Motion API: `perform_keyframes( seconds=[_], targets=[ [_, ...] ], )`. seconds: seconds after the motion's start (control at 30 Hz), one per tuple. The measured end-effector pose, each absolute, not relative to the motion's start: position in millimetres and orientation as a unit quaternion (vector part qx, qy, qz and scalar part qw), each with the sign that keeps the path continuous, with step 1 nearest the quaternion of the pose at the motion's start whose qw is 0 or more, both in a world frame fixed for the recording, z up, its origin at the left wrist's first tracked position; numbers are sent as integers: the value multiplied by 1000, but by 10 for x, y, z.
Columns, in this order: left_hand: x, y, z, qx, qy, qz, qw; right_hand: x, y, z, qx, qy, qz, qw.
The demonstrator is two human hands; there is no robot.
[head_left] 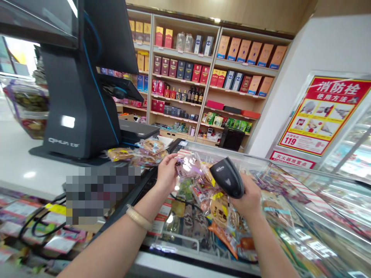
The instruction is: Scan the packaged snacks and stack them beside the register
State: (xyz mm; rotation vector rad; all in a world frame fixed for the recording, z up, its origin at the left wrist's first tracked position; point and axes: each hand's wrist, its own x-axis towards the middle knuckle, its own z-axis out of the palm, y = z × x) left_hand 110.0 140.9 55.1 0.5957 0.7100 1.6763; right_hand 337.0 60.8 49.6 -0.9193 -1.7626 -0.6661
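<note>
My left hand (pixel 168 172), with a bracelet on the wrist, is closed on the edge of a clear and purple plastic package (pixel 189 166) above the glass-topped case. Opposite it, my right hand (pixel 249 196) grips a black handheld scanner (pixel 227 177), whose head points left toward the package. Beneath both hands lie several snack packs, among them a tan packet (pixel 219 211) and an orange packet (pixel 224 237). More wrapped packs (pixel 152 146) sit in a pile beyond my left hand, beside the register.
A black register stand (pixel 75 96) rises from the white counter (pixel 17 154) at left. Shelves (pixel 185 56) of boxes and bottles line the back. A red and white poster (pixel 324 112) hangs at right. Black cables (pixel 37 227) hang at lower left.
</note>
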Motion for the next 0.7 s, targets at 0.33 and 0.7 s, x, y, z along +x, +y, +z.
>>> perform_keyframes(
  seconds=[0.33, 0.7],
  targets=[
    [1018, 1352, 552, 26, 190, 488, 852, 3318, 566, 540, -346, -770, -256, 472],
    [1099, 1277, 514, 139, 183, 432, 872, 3222, 501, 552, -353, -839, -147, 388]
  ],
)
